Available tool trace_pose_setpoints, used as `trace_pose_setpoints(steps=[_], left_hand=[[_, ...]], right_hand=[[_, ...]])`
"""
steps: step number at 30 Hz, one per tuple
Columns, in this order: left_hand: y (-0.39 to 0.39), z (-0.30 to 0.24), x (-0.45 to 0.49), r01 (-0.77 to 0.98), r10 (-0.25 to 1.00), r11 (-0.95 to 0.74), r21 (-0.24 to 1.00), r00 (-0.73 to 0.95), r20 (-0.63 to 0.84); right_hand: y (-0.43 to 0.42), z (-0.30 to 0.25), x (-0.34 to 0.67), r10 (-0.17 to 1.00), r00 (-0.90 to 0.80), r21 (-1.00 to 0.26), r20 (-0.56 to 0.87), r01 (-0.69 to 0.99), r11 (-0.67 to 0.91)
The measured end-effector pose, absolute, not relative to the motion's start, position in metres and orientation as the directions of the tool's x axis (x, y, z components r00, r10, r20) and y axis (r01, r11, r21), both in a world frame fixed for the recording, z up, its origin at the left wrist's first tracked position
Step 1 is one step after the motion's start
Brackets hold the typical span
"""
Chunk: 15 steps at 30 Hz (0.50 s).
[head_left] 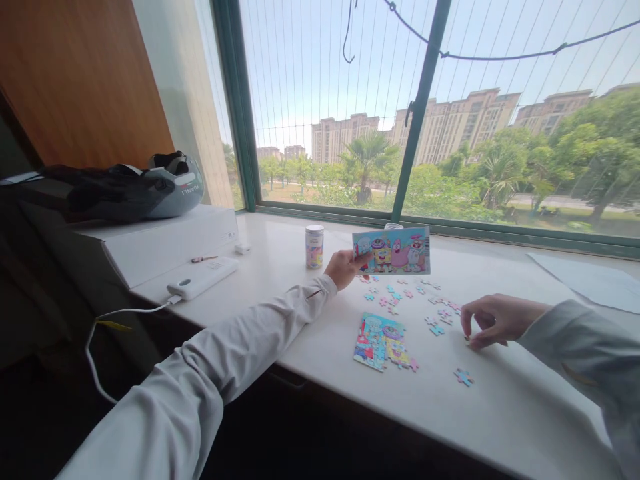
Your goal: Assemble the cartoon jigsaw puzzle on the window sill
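Fingers of the left hand clamp the picture card by its left end; those of the right hand curl close together above the tabletop, whether on a piece I cannot tell. Between the hands lie loose puzzle pieces and the partly joined puzzle, probably light, stiff board, best pinched by edges, its joints separating easily.

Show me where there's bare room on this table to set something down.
Bare: between the jar, the long white block and the left sleeve; behind the right hand, toward the paper; and between the lone puzzle piece and the front edge of the table. Crowded: between the picture card, the part-built puzzle and that hand, full of loose pieces.
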<state>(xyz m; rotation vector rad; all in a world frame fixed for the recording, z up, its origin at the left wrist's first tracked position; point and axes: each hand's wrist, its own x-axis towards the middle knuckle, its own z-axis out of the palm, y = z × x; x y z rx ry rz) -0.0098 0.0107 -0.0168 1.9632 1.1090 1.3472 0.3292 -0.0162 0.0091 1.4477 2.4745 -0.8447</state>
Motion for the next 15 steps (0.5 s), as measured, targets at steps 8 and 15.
trace_pose_setpoints(steps=[8, 15], left_hand=[[0.0155, -0.0212, -0.0133, 0.31, 0.837, -0.548, 0.777, 0.192, 0.513], [0.0183, -0.0234, -0.0147, 0.32, 0.842, -0.538, 0.779, 0.182, 0.507]], right_hand=[[-0.0248, 0.0191, 0.3218, 0.764, -0.519, -0.413, -0.384, 0.836, 0.361], [-0.0273, 0.0204, 0.3203, 0.776, -0.507, -0.407, -0.375, 0.843, 0.353]])
